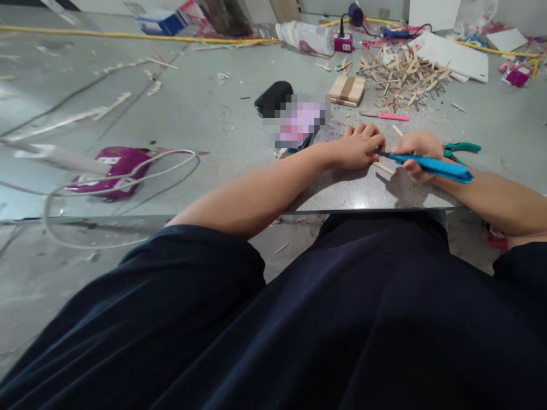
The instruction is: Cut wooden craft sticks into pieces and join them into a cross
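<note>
My right hand (417, 152) is closed around a blue utility knife (436, 167), whose tip points left at a thin wooden stick (384, 167) on the grey board (342, 196). My left hand (361, 147) presses down on that stick with curled fingers, right beside the blade. Both forearms rest over the board's near edge, above my dark-clothed lap.
Green-handled pliers (462, 149) lie behind my right hand. Further back are a pink knife (392, 117), a stacked block of sticks (347, 90), a heap of loose sticks (404, 73), a black pouch (274, 97) and white boards (455, 57). A magenta glue gun (114, 169) with white cable lies at the left.
</note>
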`<move>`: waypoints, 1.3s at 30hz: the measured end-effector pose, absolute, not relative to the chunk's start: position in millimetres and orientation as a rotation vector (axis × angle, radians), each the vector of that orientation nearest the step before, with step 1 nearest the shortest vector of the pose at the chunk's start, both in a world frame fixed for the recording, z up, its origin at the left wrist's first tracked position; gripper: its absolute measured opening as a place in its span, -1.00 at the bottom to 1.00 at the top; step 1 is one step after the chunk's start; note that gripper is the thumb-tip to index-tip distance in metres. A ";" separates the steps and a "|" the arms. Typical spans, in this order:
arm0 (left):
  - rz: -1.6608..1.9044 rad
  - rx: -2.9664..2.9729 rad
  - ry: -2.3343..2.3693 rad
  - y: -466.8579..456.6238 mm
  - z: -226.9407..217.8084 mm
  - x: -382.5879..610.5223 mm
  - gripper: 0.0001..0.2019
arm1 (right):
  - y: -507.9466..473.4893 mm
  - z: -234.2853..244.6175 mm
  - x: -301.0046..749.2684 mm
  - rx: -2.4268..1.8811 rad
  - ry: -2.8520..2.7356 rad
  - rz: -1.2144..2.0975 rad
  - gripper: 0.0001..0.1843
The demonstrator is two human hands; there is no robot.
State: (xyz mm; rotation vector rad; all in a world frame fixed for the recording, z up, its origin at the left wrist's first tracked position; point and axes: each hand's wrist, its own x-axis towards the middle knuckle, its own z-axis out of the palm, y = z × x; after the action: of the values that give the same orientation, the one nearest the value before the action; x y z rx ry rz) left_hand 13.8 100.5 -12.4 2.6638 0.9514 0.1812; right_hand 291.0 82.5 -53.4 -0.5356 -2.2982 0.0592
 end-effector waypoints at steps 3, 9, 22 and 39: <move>0.194 2.677 0.939 102.5 -14.1 14.1 -0.60 | 79.1 -50.8 290.4 -0.410 -2.064 -0.042 -0.21; 0.238 2.684 0.904 103.2 -16.1 9.7 -0.68 | 65.6 -33.6 286.1 -0.557 -2.240 0.174 -0.30; 0.276 2.678 0.878 110.9 -25.1 6.1 -0.66 | 46.9 -14.4 282.2 -0.813 -2.303 0.355 -0.28; 0.286 2.682 0.877 113.0 -27.7 4.9 -0.64 | 48.2 -18.4 271.8 -0.688 -2.262 0.351 -0.40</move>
State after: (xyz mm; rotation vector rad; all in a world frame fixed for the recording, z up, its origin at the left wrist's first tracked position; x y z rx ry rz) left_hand 4.9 113.0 -27.7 2.6819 0.8768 0.2855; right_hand 271.8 48.2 -18.4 -0.6879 -2.2619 0.3505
